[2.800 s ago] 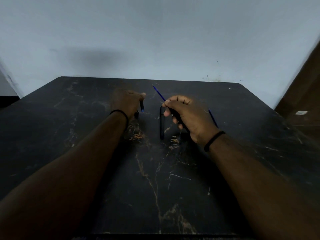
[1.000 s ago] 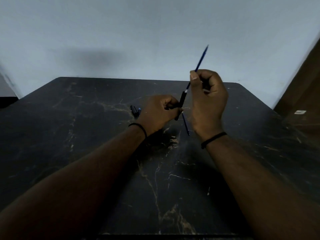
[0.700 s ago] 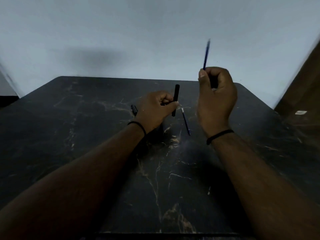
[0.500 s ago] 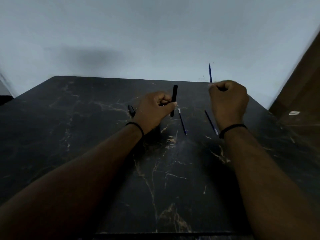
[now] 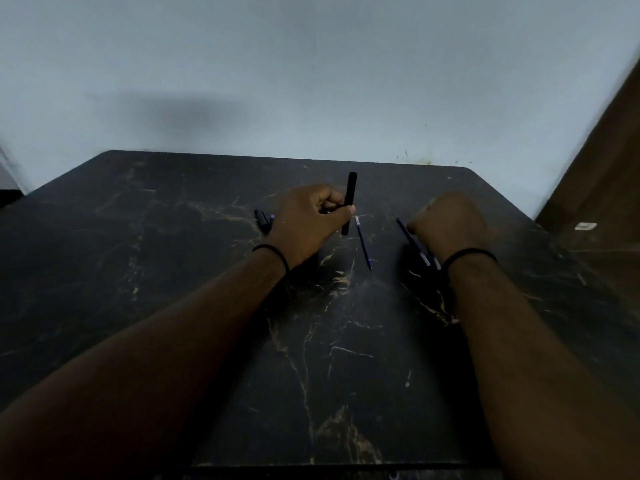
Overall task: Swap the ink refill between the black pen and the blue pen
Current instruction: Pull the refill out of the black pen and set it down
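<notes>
L hand (image 5: 311,221) is raised off the table (image 5: 173,271) at centre, forearm reaching in from near left, back of hand toward the camera, fingers curled round a black pen barrel (image 5: 349,202). Barrel stands about upright, top end above the knuckles, lower end below the thumb. R hand (image 5: 450,223) sits low at right, knuckles up, fingers curled under & hidden, so can't tell if it grips anything. A thin dark refill (image 5: 414,241) lies on the table right against its left edge, running near-right toward the wrist. Between the 2 hands a blue refill (image 5: 363,244) lies loose on the table, pale far end just beside the barrel's lower end, tip pointing near. Left of the L hand, small dark pen parts (image 5: 264,220) w/ a bit of blue lie on the table. Black band on each wrist
</notes>
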Demonstrator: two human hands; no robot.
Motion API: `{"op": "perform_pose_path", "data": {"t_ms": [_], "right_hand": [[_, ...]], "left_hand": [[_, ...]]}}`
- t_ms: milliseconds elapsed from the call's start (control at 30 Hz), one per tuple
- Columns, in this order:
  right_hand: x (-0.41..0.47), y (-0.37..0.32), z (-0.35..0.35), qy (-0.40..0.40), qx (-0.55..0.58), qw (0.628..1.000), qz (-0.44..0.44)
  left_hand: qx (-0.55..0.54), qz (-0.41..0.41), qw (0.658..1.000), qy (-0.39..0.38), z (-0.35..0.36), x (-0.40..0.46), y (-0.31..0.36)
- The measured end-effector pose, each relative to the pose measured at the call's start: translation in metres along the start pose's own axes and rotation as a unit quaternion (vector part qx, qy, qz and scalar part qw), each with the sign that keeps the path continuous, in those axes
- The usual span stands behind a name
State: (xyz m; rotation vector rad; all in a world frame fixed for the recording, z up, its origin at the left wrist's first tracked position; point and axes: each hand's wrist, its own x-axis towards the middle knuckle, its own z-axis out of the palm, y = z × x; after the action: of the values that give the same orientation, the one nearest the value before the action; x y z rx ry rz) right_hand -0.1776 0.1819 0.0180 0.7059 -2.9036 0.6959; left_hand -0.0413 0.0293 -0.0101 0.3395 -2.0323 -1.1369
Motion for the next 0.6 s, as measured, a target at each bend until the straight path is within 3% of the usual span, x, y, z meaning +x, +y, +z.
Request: {"op": "perform_pose_path", "data": {"t_ms": [67,233,367,600], "right_hand": [[0.002,0.001,0.005,0.032,0.021,0.999,0.014],[0.003,0.002,0.008,0.001,-0.067,0.998,-0.014],[-0.001,0.006,0.009,0.063,-0.077,0.995,-0.024],[0.0,0.008,0.01,-0.036,-0.043,0.998,-0.011]], "left_hand": [[-0.002,0.0,1.0,0.001,0.0,0.001,-0.001],[0.009,0.016,1.0,-0.004,-0.001,0.002,-0.005],[0.006,0.028,1.0,-0.001,0.0,0.003,-0.007],[0.015,0.037,0.999,0.0,0.0,0.003,-0.008]]}}
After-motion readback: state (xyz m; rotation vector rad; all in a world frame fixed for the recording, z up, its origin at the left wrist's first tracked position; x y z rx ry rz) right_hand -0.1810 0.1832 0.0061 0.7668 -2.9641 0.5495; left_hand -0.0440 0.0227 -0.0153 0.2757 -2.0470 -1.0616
